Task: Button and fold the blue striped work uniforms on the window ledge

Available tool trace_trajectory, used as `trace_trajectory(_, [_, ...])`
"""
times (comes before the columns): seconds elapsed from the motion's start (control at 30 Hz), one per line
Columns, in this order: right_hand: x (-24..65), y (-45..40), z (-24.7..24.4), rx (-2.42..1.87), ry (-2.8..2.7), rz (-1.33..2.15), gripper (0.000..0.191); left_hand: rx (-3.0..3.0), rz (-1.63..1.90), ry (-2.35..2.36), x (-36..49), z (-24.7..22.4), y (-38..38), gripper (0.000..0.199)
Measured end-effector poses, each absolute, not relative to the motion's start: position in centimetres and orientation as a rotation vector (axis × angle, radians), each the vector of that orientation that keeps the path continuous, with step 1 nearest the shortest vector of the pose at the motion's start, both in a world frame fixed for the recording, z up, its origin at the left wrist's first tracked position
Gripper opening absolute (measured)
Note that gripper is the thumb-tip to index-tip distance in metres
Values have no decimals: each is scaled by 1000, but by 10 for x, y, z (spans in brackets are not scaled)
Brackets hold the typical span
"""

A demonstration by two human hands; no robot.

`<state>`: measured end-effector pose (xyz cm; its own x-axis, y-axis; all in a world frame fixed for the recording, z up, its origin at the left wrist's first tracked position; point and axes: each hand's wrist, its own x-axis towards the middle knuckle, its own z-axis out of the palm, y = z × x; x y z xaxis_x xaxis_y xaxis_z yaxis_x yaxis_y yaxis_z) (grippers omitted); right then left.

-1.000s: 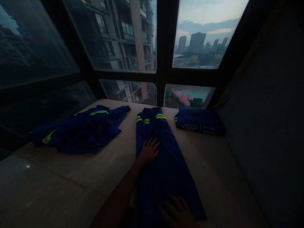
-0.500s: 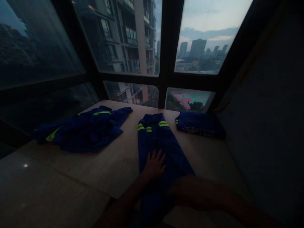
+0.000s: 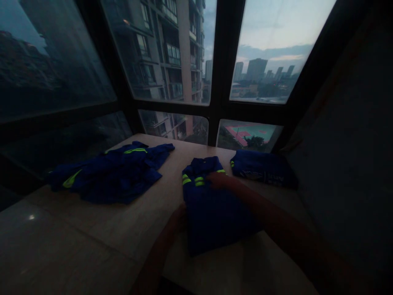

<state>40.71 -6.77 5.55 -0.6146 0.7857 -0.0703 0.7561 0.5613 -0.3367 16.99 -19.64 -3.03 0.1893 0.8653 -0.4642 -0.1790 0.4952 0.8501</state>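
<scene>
A dark blue work jacket [image 3: 221,221] with yellow-green stripes lies in front of me, its collar toward the window. Its lower part is doubled up over the front. My right hand [image 3: 217,180] is closed on the folded-up edge near the chest stripes; its fingertips are dim. At the jacket's left edge rests my left hand [image 3: 179,217], too dark to make out its fingers.
A crumpled blue garment [image 3: 116,174] with yellow-green stripes spreads out on the left of the pale tabletop [image 3: 92,229]. A folded blue garment [image 3: 264,168] with white lettering sits at the right, near the wall [image 3: 344,164]. Dark-framed windows [image 3: 215,108] rise behind.
My right hand has brought the jacket's lower end up and away from me onto its chest. My left hand has moved off the jacket's middle to its left edge.
</scene>
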Motion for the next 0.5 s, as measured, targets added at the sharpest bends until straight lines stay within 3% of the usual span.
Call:
trace_trajectory(0.3, [507,-133,-28,-1980,-1855,521,47,1012,962,1575,194,-56,-186,70])
trace_trajectory(0.5, [520,-168,-53,-1909,-1649,678,57,1156,1065,1766,208,-58,-203,47])
